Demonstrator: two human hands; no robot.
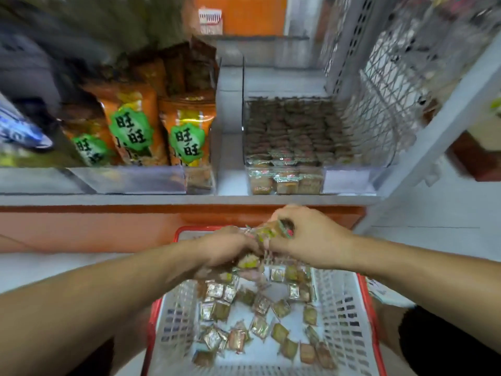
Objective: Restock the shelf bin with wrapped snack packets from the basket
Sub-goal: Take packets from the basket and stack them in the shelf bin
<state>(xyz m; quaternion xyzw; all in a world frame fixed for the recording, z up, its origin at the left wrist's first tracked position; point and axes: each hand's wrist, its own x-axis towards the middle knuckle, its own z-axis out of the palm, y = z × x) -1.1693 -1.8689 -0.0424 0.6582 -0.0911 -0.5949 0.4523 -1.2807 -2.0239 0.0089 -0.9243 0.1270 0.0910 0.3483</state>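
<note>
Holding a small bunch of wrapped snack packets above the far rim of the basket, the left hand and the right hand meet over it. Right fingers curl round the top of the bunch; left fingers curl round packets from below, though motion blur hides the exact grip. The basket is white lattice plastic with a red rim, and many more loose packets lie scattered singly across its floor, leaving much of the floor bare. On the shelf above stands a clear shelf bin, its floor covered with rows of stacked packets of the same kind that reach its front wall. To its left, apart from it, a second clear tray holds upright orange snack bags with green labels. A wire mesh panel rises at the right of the bin.
</note>
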